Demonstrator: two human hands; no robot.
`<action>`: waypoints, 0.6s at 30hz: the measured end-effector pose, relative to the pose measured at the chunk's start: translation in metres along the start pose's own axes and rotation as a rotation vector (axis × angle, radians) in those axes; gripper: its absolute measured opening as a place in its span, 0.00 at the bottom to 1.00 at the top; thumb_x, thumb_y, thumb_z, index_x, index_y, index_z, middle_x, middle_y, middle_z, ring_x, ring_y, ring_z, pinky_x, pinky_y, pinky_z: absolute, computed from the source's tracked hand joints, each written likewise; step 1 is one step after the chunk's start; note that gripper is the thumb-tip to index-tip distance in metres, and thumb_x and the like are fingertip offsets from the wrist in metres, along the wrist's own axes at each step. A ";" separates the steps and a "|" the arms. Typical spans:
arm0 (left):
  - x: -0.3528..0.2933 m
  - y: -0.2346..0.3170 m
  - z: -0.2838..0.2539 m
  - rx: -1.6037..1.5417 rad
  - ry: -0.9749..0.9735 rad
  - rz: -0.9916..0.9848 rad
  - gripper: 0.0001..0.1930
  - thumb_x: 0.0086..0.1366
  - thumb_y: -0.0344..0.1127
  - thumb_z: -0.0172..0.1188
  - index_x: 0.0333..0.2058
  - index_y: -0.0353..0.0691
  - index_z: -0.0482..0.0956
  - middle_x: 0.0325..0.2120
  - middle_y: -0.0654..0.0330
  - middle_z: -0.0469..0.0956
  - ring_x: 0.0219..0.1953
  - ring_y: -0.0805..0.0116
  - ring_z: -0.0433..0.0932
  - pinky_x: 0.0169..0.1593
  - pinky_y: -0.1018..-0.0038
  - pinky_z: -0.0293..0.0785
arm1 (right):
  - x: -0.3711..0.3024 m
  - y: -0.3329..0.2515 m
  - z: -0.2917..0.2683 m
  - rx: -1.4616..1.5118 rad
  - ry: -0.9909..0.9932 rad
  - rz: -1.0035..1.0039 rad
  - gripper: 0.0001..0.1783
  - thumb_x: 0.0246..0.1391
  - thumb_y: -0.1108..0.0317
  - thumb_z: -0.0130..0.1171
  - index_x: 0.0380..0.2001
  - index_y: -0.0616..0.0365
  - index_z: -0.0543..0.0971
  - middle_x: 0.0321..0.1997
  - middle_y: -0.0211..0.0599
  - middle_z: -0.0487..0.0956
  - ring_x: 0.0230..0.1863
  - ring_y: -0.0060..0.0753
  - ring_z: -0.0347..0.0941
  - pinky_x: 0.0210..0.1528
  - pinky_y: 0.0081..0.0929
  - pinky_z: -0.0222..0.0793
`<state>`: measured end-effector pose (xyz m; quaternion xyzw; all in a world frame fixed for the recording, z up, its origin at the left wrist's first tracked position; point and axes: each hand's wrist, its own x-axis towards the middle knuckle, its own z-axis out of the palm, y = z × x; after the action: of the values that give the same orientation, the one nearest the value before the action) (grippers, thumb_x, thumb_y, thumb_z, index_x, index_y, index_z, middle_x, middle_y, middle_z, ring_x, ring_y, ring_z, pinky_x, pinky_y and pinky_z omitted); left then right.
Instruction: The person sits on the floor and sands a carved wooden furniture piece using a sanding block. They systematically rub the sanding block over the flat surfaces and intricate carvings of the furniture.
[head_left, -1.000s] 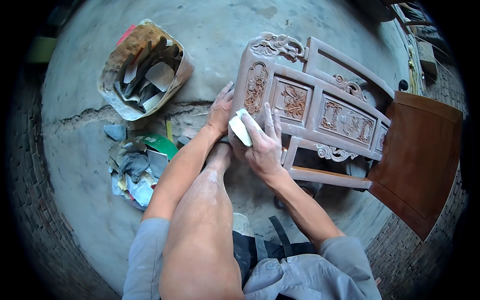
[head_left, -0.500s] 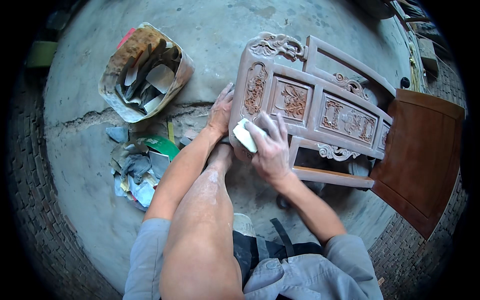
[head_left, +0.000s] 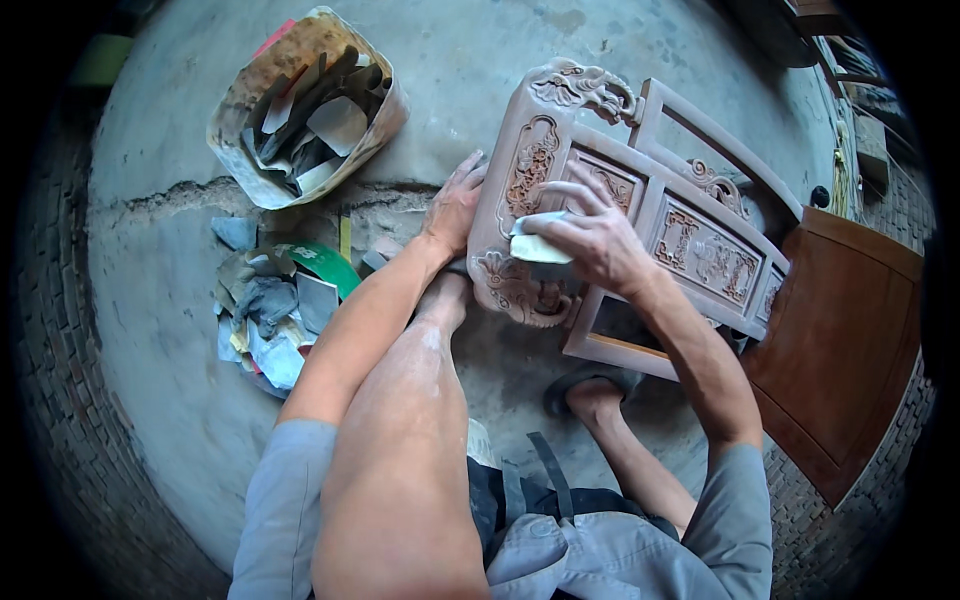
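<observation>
A dusty, carved wooden furniture frame [head_left: 497, 200], with scrollwork and panels, lies in front of me and slants off to the right. My right hand [head_left: 610, 245] grips a pale sanding pad [head_left: 540, 250] between thumb and fingers, at the frame's near-left end, over the carved panels. Against the frame's left end rests my left hand [head_left: 456, 210], its fingers stretched out along the edge; its thumb is hidden. My bare left leg passes beside the left forearm, with the foot close to the frame's lower corner.
A stained, open container [head_left: 235, 170] full of sandpaper scraps and strips stands at the upper left. Below it is a heap of scraps [head_left: 268, 305] with a green curved piece [head_left: 320, 265]. A brown wooden board [head_left: 850, 340] adjoins the frame at right. A crack crosses the concrete floor.
My right hand has moved right and up with the pad, uncovering the carved lower-left corner. My left hand stays at the frame's end. My right foot has come into view.
</observation>
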<state>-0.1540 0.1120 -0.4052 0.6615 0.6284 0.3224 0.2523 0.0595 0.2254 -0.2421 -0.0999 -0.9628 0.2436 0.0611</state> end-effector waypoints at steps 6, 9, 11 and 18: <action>-0.001 -0.001 -0.001 0.017 -0.007 0.016 0.30 0.66 0.44 0.63 0.67 0.50 0.75 0.68 0.57 0.71 0.75 0.45 0.60 0.75 0.56 0.62 | -0.002 -0.002 -0.003 -0.024 0.015 0.035 0.27 0.47 0.68 0.67 0.55 0.42 0.84 0.48 0.26 0.88 0.69 0.39 0.72 0.82 0.58 0.52; 0.001 -0.003 0.002 0.032 0.000 0.013 0.29 0.66 0.42 0.62 0.66 0.49 0.75 0.68 0.57 0.71 0.75 0.45 0.60 0.75 0.56 0.63 | -0.011 -0.020 0.028 -0.045 0.089 0.047 0.27 0.48 0.67 0.64 0.55 0.45 0.84 0.47 0.31 0.88 0.71 0.43 0.71 0.80 0.61 0.52; -0.002 -0.001 0.003 0.022 -0.011 0.011 0.29 0.66 0.42 0.62 0.66 0.49 0.75 0.68 0.57 0.70 0.75 0.44 0.60 0.75 0.56 0.63 | -0.019 -0.050 0.049 -0.050 0.271 0.191 0.28 0.49 0.60 0.66 0.55 0.51 0.84 0.48 0.38 0.88 0.74 0.48 0.68 0.79 0.64 0.53; 0.003 -0.005 0.004 0.034 0.008 0.041 0.29 0.66 0.41 0.62 0.66 0.50 0.76 0.68 0.57 0.71 0.76 0.45 0.59 0.76 0.56 0.62 | -0.004 -0.093 0.073 -0.106 0.369 0.470 0.31 0.51 0.68 0.66 0.61 0.58 0.80 0.56 0.48 0.85 0.75 0.68 0.63 0.79 0.65 0.51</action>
<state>-0.1545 0.1157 -0.4112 0.6771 0.6212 0.3193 0.2317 0.0361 0.1106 -0.2612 -0.3656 -0.8973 0.1782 0.1715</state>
